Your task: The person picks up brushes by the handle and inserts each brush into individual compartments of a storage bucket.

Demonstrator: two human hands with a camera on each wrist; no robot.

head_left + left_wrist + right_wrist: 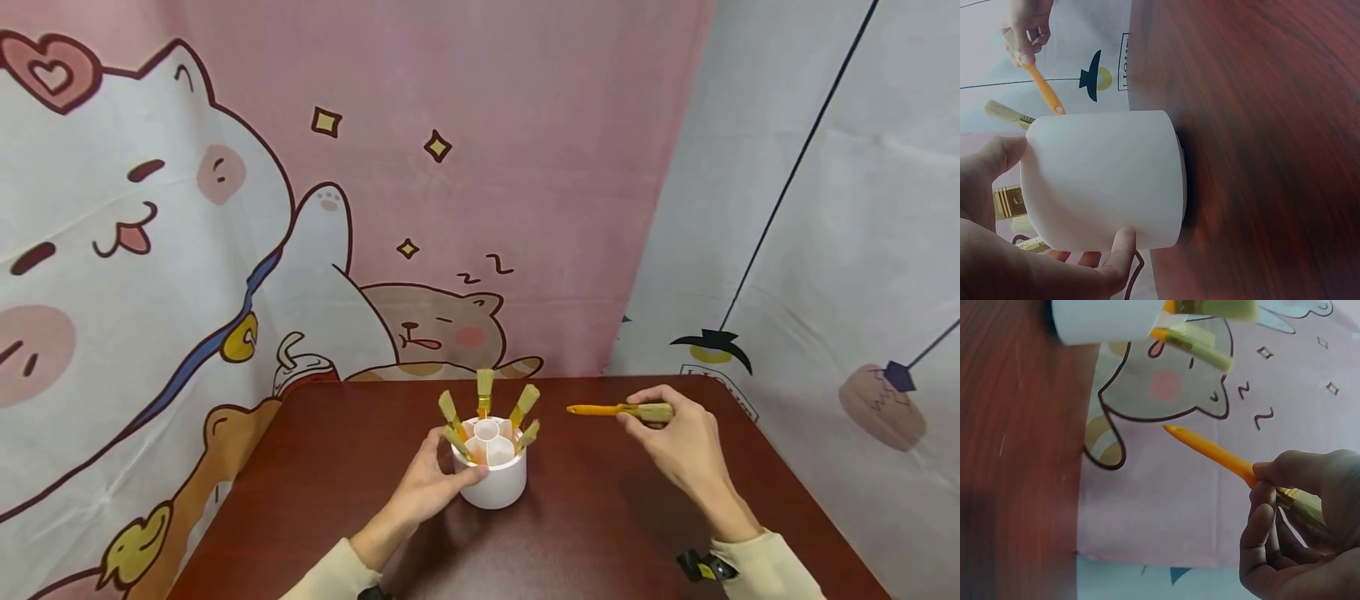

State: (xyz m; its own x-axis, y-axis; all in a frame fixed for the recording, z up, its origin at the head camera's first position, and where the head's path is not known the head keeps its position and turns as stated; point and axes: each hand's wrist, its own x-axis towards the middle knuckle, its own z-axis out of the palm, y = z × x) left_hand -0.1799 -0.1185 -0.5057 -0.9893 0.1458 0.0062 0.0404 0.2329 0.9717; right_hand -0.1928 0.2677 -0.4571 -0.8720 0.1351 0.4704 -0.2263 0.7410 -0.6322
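Observation:
A white round brush holder [497, 487] with divided compartments stands on the table. My left hand [427, 490] grips its near left side, thumb along the front wall and fingers round the other side. Several paintbrushes [527, 402] stand in its outer compartments, bristles up and fanned outward. The middle ring and the front compartment look bare. To the right of the holder, my right hand [686, 437] pinches a paintbrush [596, 409] above the table. Its orange handle [1210, 450] points left toward the holder, and its pale bristles lie back toward the palm, partly hidden by fingers in the right wrist view.
The dark red-brown wooden table [337, 467] ends at a pink cloth [525, 167] printed with cartoon cats. A pale cloth [862, 208] with hanging-lamp drawings lines the right side. A black strap device [707, 567] sits at the right wrist.

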